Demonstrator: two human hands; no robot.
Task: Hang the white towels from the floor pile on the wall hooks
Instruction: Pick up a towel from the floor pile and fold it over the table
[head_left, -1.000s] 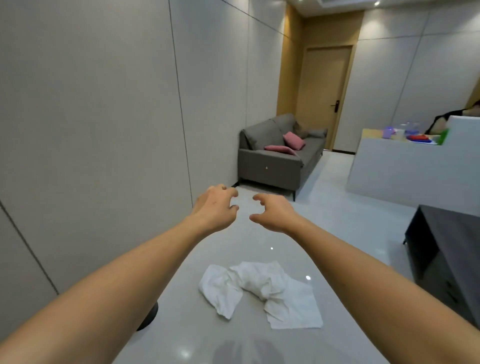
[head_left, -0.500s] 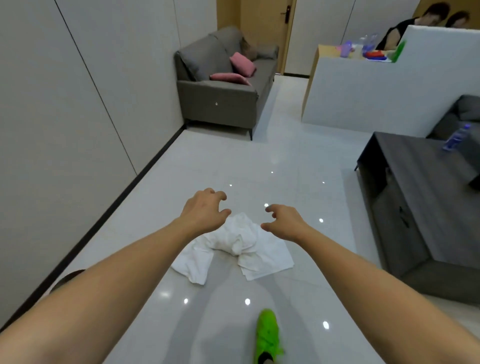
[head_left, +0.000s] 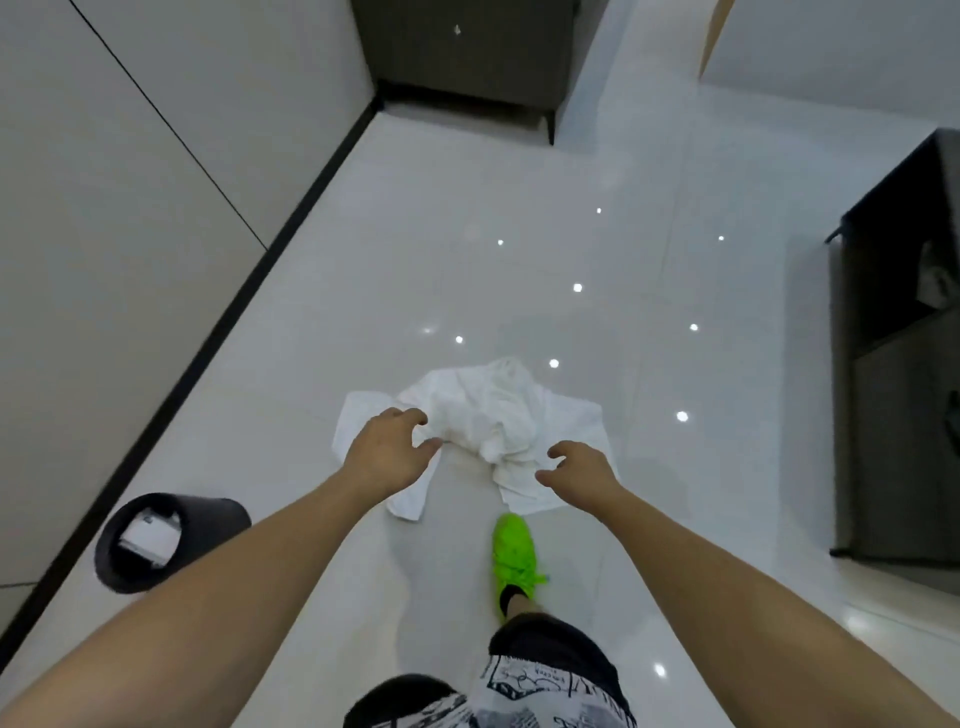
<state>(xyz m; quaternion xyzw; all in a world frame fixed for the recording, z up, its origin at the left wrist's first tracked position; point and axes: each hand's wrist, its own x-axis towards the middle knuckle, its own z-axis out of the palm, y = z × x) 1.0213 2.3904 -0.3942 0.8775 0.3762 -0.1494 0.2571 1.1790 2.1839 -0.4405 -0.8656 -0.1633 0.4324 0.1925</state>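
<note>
A crumpled pile of white towels (head_left: 488, 410) lies on the glossy white floor just ahead of my foot. My left hand (head_left: 387, 452) hovers over the pile's left part, fingers spread and loosely curved, holding nothing. My right hand (head_left: 579, 470) hovers over the pile's right front corner, its fingers likewise loosely curved and empty. Whether either hand touches the cloth I cannot tell. No wall hooks are in view.
A black waste bin (head_left: 156, 540) stands by the left wall (head_left: 104, 234). My green shoe (head_left: 514, 556) is planted just behind the towels. A dark low cabinet (head_left: 893, 364) stands to the right, and a grey sofa base (head_left: 467, 57) at the far end.
My view has tilted down and I have stepped closer to the pile. Both hands have dropped lower, over the towels. The waste bin has come fully into sight.
</note>
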